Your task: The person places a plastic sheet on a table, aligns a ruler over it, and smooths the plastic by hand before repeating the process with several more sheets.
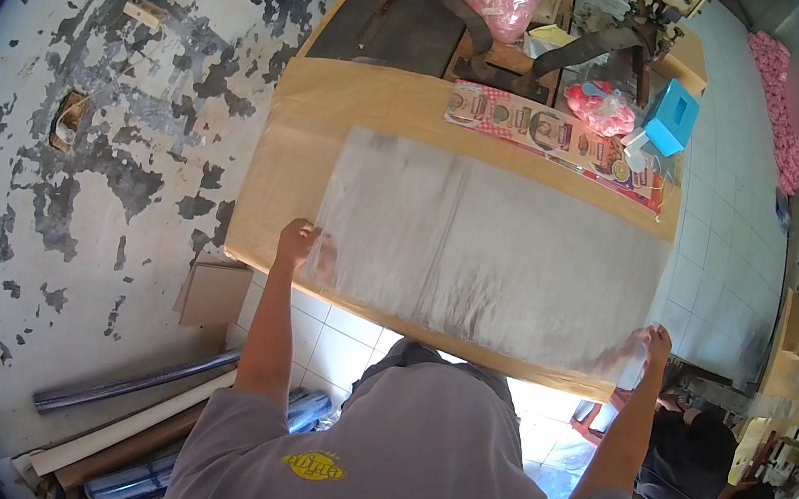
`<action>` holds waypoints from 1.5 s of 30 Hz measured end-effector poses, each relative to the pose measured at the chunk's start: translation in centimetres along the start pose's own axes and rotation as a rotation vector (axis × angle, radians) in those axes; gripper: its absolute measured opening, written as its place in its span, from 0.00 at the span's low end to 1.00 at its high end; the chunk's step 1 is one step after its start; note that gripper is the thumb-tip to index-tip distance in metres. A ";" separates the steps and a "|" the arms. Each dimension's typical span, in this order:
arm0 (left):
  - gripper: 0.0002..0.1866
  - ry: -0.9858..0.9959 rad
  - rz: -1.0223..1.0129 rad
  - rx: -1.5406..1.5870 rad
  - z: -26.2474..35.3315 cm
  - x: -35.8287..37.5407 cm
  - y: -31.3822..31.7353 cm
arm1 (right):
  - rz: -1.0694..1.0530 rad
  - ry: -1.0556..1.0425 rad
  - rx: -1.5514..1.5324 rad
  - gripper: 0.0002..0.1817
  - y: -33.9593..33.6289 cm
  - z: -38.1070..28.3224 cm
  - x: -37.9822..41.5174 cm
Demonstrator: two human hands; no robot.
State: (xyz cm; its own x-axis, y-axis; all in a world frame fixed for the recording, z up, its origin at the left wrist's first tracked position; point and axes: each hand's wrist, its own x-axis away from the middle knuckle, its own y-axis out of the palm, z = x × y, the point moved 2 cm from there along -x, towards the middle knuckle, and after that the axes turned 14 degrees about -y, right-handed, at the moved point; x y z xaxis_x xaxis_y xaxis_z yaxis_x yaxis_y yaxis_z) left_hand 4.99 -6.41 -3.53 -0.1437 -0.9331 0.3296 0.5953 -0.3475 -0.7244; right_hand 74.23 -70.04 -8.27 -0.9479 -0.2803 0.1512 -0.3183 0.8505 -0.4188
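A wide, see-through grey plastic sheet (540, 258) lies spread over a table covered in brown paper (296, 155). A vertical crease runs down it left of its middle. My left hand (297, 241) pinches the sheet's near left edge, close to the table's front. At the near right corner, my right hand (657, 344) is closed on the same sheet, with the plastic bunched a little below the fingers. Both arms reach out wide to either side.
Printed packaging strips (555, 139), a bag of pink pieces (600, 107) and a blue box (671, 119) sit along the far side. Behind them stands a metal-armed machine (504, 71). Rolls (135, 381) lie at lower left; another person (690, 459) is at lower right.
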 end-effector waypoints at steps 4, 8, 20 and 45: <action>0.13 0.034 0.012 0.024 0.2 0.3 -0.1 | -0.030 0.033 0.049 0.10 0.0 -1.3 0.4; 0.14 0.042 0.001 -0.025 -0.4 -0.3 0.2 | -0.040 0.052 -0.011 0.08 0.0 -1.9 0.5; 0.18 0.053 -0.022 -0.159 -0.2 -1.2 0.0 | -0.098 0.056 -0.084 0.03 -0.1 -0.7 0.2; 0.41 0.291 0.241 -0.591 10.6 -5.2 7.4 | -0.190 0.156 -0.036 0.05 0.8 -7.4 0.8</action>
State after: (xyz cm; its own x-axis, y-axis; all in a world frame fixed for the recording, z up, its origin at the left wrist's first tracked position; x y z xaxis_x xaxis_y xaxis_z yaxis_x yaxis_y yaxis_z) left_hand 18.48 -3.17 -4.21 -0.3167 -0.9485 0.0029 0.1193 -0.0429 -0.9919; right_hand 73.27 -66.28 -1.92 -0.8573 -0.3668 0.3613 -0.4871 0.8051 -0.3384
